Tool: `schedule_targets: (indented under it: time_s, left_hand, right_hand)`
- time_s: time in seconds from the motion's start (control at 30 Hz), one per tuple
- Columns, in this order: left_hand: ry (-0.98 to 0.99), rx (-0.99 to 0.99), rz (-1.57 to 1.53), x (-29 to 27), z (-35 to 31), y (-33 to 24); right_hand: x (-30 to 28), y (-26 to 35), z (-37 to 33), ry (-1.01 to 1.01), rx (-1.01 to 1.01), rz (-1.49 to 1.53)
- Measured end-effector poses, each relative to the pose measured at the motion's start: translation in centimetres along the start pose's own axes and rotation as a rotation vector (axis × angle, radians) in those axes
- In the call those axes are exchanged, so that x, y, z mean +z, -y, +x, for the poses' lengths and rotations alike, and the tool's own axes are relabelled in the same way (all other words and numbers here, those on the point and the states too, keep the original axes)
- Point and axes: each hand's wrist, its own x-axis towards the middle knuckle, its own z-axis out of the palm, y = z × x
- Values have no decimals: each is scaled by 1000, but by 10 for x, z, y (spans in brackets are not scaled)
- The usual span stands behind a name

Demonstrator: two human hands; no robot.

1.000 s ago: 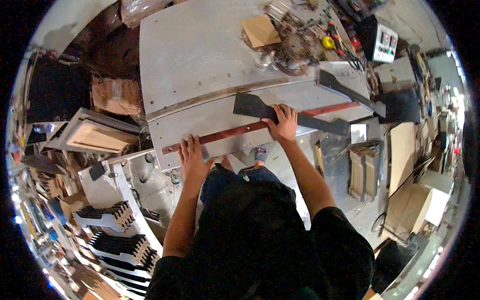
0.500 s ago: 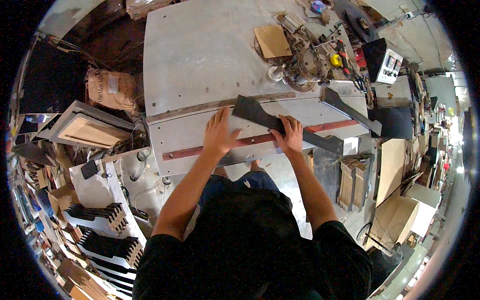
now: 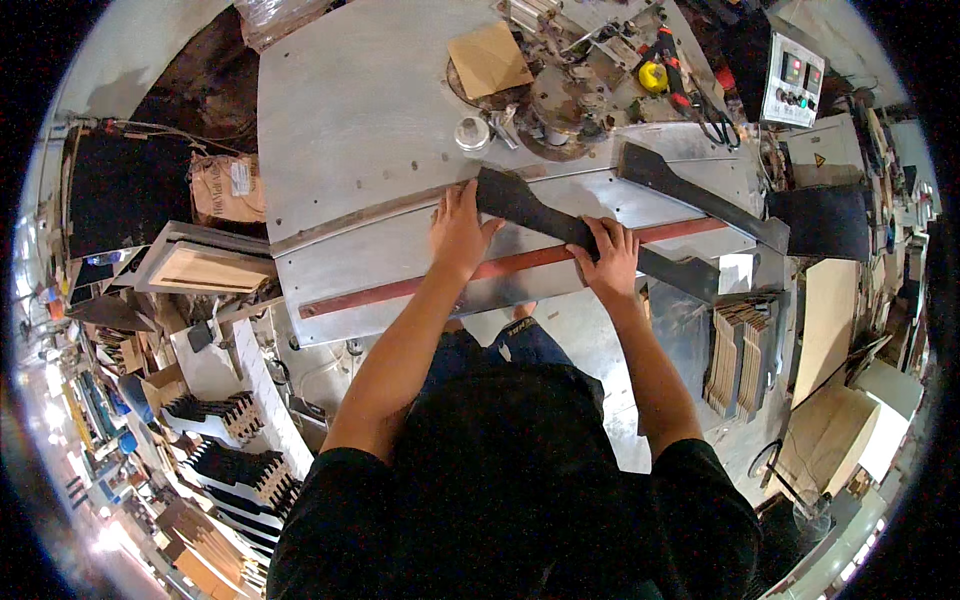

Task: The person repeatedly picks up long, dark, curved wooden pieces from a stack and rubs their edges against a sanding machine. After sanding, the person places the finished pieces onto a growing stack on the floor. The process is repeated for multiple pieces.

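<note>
A long dark board with a curved, shaped outline (image 3: 535, 208) lies slantwise over the metal table (image 3: 350, 120), crossing the red strip (image 3: 400, 288). My right hand (image 3: 610, 262) grips the board near its middle, fingers over it and thumb at the near edge. At the board's left end is my left hand (image 3: 460, 235), its fingers stretched out against that end and the thumb apart. A second dark shaped board (image 3: 700, 195) rests farther right on the table.
Behind the boards stands a greasy machine head (image 3: 560, 105) with a brown square sheet (image 3: 490, 60) beside it. A control box (image 3: 793, 80) is at the far right. Stacked shaped boards (image 3: 738, 358) stand right; more stacks (image 3: 235, 470) are at lower left.
My left hand has moved in to the left end of the board, from just beside it. My right hand keeps its hold on the board. The whole view has shifted a little.
</note>
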Motion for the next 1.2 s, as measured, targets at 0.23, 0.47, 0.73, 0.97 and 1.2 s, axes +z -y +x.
schedule_targets:
  time_s: [0.23,0.47,0.73,0.97,1.2]
  left_hand:
    - [13,-20,45,18,7,-56]
    - [-39,-5,88,32,12,-53]
    - [-18,-19,74,30,18,-50]
    - [-65,5,47,30,21,-37]
    - [-98,23,8,26,19,-15]
  right_hand:
    - [-13,-23,24,21,-35,21]
    - [-7,-13,34,2,-28,78]
    - [-4,-13,34,-27,-100,39]
    - [-2,-5,40,-36,-89,43]
    - [7,6,46,-24,-106,43]
